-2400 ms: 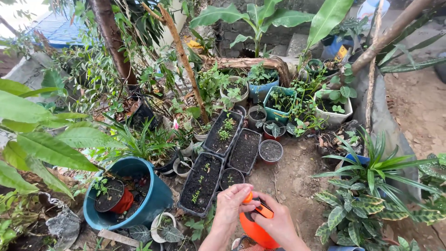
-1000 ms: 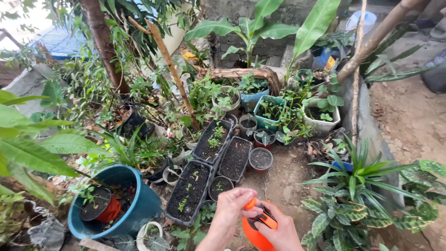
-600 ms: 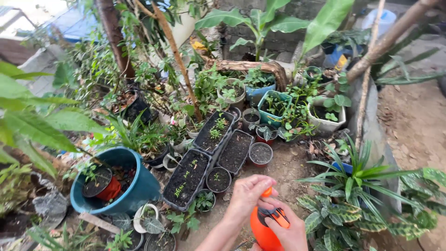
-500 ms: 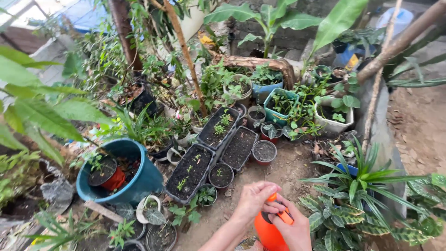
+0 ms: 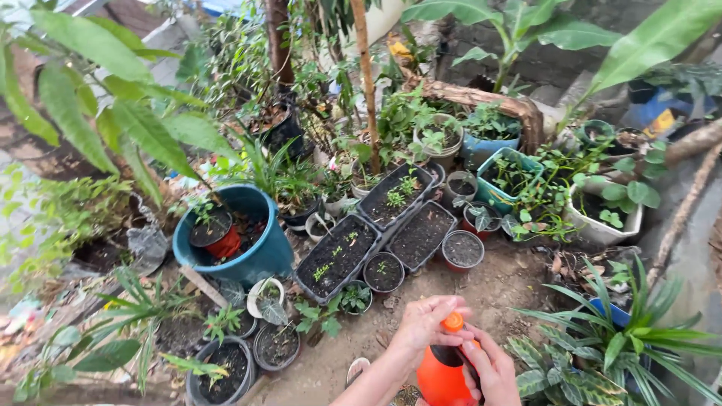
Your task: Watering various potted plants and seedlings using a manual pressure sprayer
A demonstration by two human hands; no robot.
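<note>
An orange spray bottle (image 5: 441,376) with a black collar and an orange cap stands upright at the bottom of the head view. My left hand (image 5: 425,326) grips its top, fingers curled over the cap. My right hand (image 5: 492,371) wraps around the bottle's right side. Just beyond the hands lie black rectangular seedling trays (image 5: 336,256) with small green sprouts and several small round pots (image 5: 384,271) of dark soil.
A large teal tub (image 5: 259,249) holds a red pot at the left. More pots (image 5: 221,372) sit at the lower left. White and teal planters (image 5: 602,227) stand at the right. Striped-leaf plants (image 5: 571,376) crowd the lower right. Bare dirt (image 5: 504,282) lies ahead.
The view has swung left and down, bringing more pots at the lower left into sight. My hands and the bottle stay low in the frame, and the right hand has slid lower on the bottle.
</note>
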